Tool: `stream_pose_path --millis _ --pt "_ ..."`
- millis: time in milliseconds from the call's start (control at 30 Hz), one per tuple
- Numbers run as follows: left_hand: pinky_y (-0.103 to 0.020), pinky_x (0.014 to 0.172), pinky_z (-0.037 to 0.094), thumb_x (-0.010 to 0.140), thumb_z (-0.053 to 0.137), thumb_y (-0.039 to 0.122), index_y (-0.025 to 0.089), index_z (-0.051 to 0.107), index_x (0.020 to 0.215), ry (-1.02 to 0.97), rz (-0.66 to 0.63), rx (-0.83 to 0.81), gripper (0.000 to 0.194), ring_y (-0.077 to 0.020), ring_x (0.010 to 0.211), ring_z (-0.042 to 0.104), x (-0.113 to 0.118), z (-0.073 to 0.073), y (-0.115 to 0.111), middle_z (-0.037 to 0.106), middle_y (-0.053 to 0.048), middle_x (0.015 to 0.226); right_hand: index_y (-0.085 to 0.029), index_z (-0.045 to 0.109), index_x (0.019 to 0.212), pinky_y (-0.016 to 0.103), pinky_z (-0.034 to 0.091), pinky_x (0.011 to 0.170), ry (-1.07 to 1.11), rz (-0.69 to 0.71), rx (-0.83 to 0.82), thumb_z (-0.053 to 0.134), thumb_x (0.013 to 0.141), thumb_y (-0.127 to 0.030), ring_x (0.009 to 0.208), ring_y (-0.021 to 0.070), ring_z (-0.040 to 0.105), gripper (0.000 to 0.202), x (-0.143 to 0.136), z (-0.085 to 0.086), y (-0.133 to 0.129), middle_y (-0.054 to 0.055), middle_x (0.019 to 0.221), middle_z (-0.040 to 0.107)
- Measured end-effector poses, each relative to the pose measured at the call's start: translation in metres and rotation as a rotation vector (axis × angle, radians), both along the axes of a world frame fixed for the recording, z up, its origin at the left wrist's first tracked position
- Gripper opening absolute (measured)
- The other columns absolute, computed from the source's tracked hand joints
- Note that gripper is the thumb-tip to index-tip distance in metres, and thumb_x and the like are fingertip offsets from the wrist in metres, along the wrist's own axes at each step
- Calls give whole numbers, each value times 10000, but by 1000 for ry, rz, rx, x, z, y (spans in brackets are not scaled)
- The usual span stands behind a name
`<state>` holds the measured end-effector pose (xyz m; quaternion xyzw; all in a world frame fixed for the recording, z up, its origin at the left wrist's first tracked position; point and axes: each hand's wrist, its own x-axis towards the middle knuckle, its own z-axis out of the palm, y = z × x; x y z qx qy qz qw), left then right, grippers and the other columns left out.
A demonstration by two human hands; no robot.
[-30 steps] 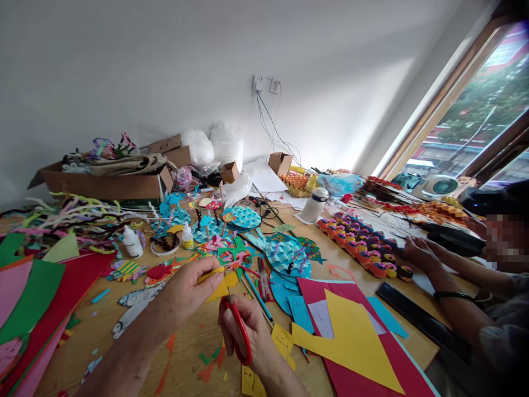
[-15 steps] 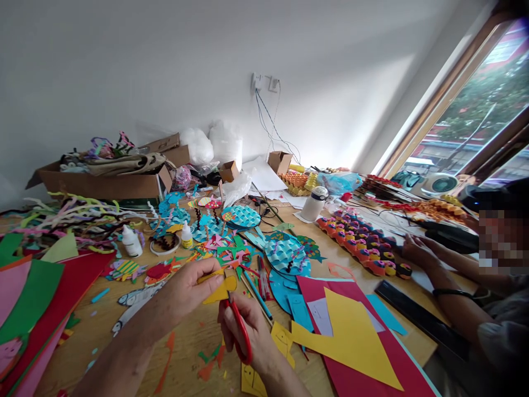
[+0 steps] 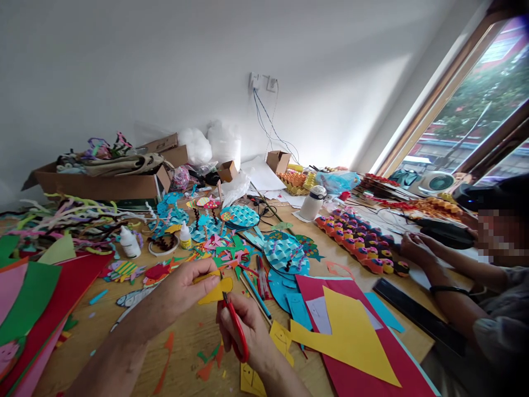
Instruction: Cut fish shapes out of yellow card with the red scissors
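Note:
My left hand pinches a small yellow paper piece between thumb and fingers, over the middle of the table. Just right of it and a little lower, my right hand is wrapped round red-handled scissors. The scissor blades point up toward the lower right edge of the yellow piece. Beside my right wrist lie yellow paper pieces with drawn lines. A large yellow sheet rests on a red sheet to the right.
Paper scraps and blue woven paper fish lie beyond my hands. Two small white bottles stand at the left, near pipe cleaners and a cardboard box. A person's hands work at the right beside a painted egg tray.
The scissors have drawn slightly down and away from the yellow piece. My left hand and the piece have shifted slightly left.

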<state>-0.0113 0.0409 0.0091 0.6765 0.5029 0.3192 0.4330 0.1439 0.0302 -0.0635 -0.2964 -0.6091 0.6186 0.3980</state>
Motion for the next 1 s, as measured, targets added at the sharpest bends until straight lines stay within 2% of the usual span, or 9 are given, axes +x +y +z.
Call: stream_pose_path --millis 200,400,567,667,733,833,933,1000 --pt "-219 613 340 812 450 346 197 506 671 13 -12 -9 212 -140 668 416 0 -1 -1 432 50 664 -171 455 626 144 235 330 4 -5 -1 494 808 -597 327 45 348 465 0 0 0 -68 420 409" --pt "-214 592 334 800 461 340 200 485 621 39 -25 14 229 -134 631 412 -3 1 0 427 55 635 -176 452 629 150 205 311 6 0 -36 502 801 -598 308 48 337 459 0 -1 1 -74 409 403" --pt "-216 567 306 740 531 287 200 540 602 199 58 49 163 -130 592 431 -4 7 -2 461 60 594 -163 501 708 167 273 383 162 -52 -81 546 775 -593 387 63 394 437 2 -4 9 -43 502 491" --pt "-219 548 291 717 562 281 200 535 593 287 42 60 150 -132 588 451 -3 5 -2 481 62 585 -170 517 773 182 341 472 279 -115 -77 689 698 -498 498 80 447 378 4 -2 12 -23 640 547" --pt "-221 549 296 719 574 306 204 547 625 302 -17 71 141 -140 617 474 -2 0 -1 508 61 611 -177 524 796 188 355 518 296 -101 -109 764 643 -396 548 88 456 359 4 1 12 -31 671 545" --pt "-230 559 311 709 588 300 205 565 638 320 -57 92 120 -149 634 495 -1 -9 1 534 57 621 -180 529 778 187 329 507 264 -59 -158 804 591 -295 534 83 427 352 4 2 11 -49 656 526" --pt "-235 581 352 697 600 271 214 589 705 242 -19 94 59 -154 653 521 -1 -12 3 555 51 657 -181 525 750 184 304 473 266 -104 -149 802 580 -273 495 74 391 338 4 -1 11 -62 626 501" --pt "-244 620 396 718 593 285 233 578 887 104 64 99 178 -163 699 549 0 -12 3 572 41 725 -180 520 745 184 310 468 308 -176 -140 788 597 -277 486 73 395 321 3 -3 13 -65 606 496"
